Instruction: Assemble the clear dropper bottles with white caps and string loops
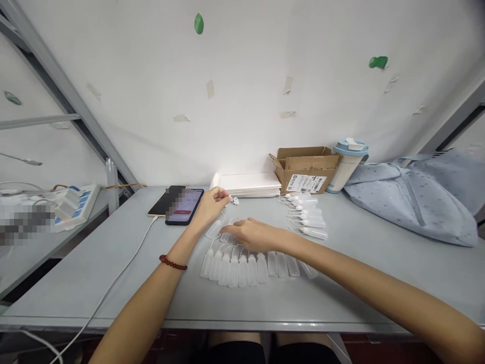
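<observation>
My left hand (212,206) is closed in a pinch above the table. A small white piece (235,201) shows right beside its fingertips; what the fingers grip is too small to tell. My right hand (253,234) is closed too, its fingertips over a small clear plastic bottle (226,237), and whatever they pinch is hidden. Another small bottle (213,229) lies tilted to the left of it. Nearer to me, several translucent squeeze bottles (233,271) with thin white cords lie in a fanned row, some partly covered by my right hand and forearm.
Several capped bottles (312,222) with cords lie in a column at the right. Behind stand a stack of white sheets (250,184), an open cardboard box (307,174) and a tumbler (345,167). A pale blue bag (401,202) lies right. Two phones (184,207) and a cable (125,268) are left.
</observation>
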Action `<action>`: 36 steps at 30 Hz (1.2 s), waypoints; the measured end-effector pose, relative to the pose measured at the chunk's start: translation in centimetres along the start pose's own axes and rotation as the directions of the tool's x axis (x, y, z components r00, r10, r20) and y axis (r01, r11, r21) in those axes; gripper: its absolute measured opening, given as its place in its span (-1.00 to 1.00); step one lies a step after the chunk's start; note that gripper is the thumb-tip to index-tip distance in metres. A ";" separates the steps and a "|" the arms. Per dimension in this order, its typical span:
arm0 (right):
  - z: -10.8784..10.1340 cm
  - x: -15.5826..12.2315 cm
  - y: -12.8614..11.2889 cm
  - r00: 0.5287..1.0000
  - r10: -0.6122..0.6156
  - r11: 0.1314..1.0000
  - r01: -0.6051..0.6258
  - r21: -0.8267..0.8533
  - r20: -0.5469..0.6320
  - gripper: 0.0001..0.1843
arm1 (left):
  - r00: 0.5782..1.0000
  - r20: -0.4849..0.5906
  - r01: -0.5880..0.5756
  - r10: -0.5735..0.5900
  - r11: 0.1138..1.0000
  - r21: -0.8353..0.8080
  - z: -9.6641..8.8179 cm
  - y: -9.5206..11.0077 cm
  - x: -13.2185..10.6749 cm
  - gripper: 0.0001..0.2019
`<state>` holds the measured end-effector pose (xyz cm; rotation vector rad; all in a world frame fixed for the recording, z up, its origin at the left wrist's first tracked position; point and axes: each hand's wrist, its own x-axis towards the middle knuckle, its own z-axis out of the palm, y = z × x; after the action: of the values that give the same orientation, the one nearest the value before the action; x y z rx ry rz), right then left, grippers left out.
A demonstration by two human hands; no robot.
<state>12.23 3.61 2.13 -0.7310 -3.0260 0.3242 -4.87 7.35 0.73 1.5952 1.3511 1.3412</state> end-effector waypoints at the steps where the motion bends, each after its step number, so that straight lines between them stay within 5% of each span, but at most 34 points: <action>1: 0.3 0.4 0.2 1.000 -0.005 1.000 0.005 0.004 -0.003 -0.49 | 1.000 -0.004 0.001 -0.001 1.000 -0.002 0.0 0.1 0.0 -0.80; 8: 1.4 0.6 2.7 0.994 0.014 0.992 0.000 0.127 -0.109 -0.50 | 1.000 -0.003 0.006 -0.006 1.000 0.016 0.3 0.7 -0.3 -0.82; 18: 1.1 -5.1 6.2 0.946 0.268 0.949 -0.228 0.218 -0.181 -0.59 | 0.989 0.140 0.045 -0.055 0.996 0.073 1.6 1.2 -1.5 -0.84; 26: 1.8 -6.9 6.1 0.908 0.300 0.951 -0.307 0.024 -0.291 -0.72 | 0.962 0.266 0.007 -0.059 0.981 0.194 3.1 2.0 -2.8 -0.81; 36: 1.8 -6.8 6.1 0.875 0.300 0.952 -0.301 0.058 -0.380 -0.75 | 0.959 0.276 0.024 -0.065 0.988 0.151 3.7 1.7 -3.0 -0.76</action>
<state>20.89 5.50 -0.67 -1.1209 -2.5420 0.1534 -0.66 4.55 0.44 1.7649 1.3244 0.9627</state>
